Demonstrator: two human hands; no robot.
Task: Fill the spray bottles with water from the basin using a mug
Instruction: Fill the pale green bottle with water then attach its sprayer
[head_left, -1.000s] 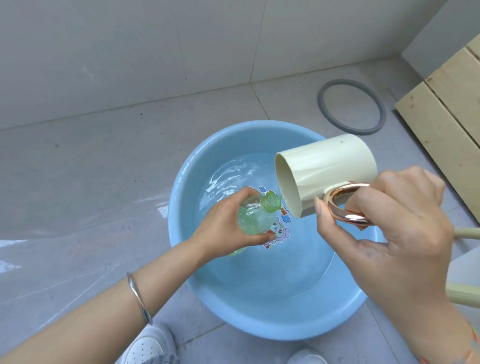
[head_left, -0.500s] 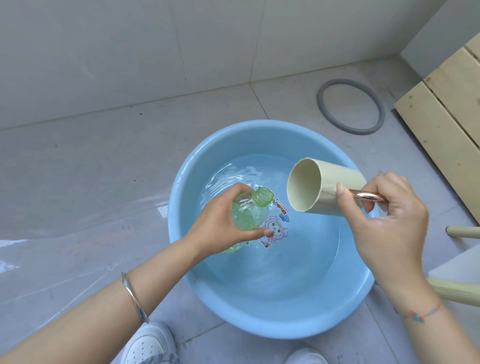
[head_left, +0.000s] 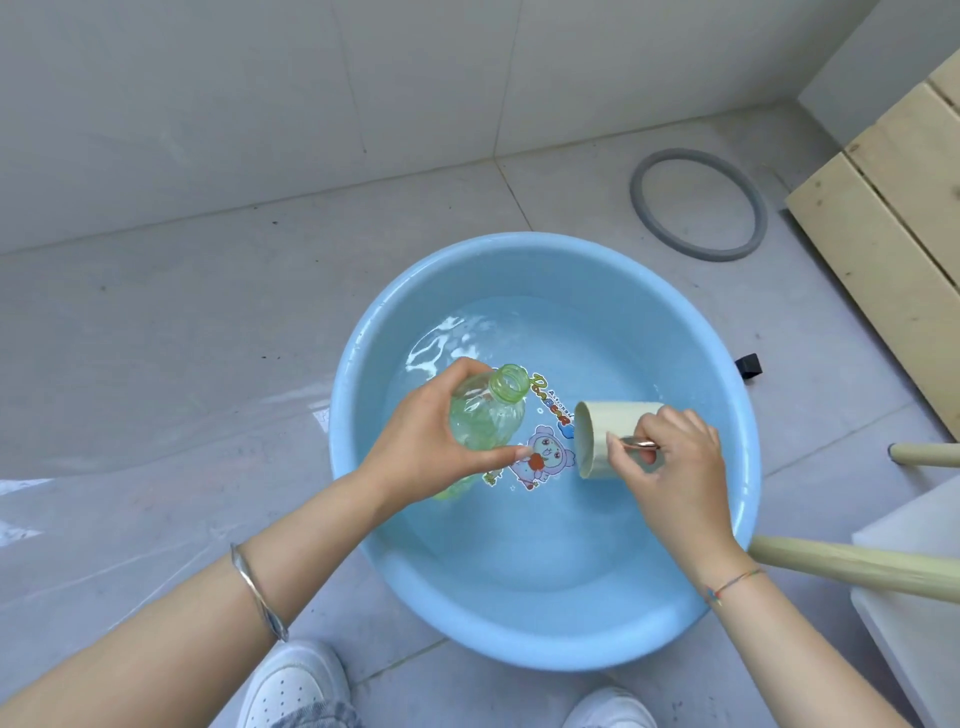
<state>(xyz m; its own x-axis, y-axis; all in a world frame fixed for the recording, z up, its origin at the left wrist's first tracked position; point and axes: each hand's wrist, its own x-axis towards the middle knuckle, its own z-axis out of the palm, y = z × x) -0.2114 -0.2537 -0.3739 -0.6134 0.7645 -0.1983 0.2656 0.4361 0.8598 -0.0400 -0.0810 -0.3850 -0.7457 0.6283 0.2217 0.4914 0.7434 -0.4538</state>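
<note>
Two grips over the basin (head_left: 519, 634) — left fingers (head_left: 483, 460) clasp the bottle (head_left: 488, 421), right fingers (head_left: 670, 422) the mug (head_left: 613, 421).

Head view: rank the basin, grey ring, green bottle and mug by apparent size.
1. basin
2. grey ring, though farther away
3. green bottle and mug: alike, both partly covered, unranked

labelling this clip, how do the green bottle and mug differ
The bottle is see-through green with a narrow neck; the mug is opaque cream with a wide mouth. The left hand wraps the bottle's body; the right hand holds the mug's handle. Both hang over the basin.
</note>
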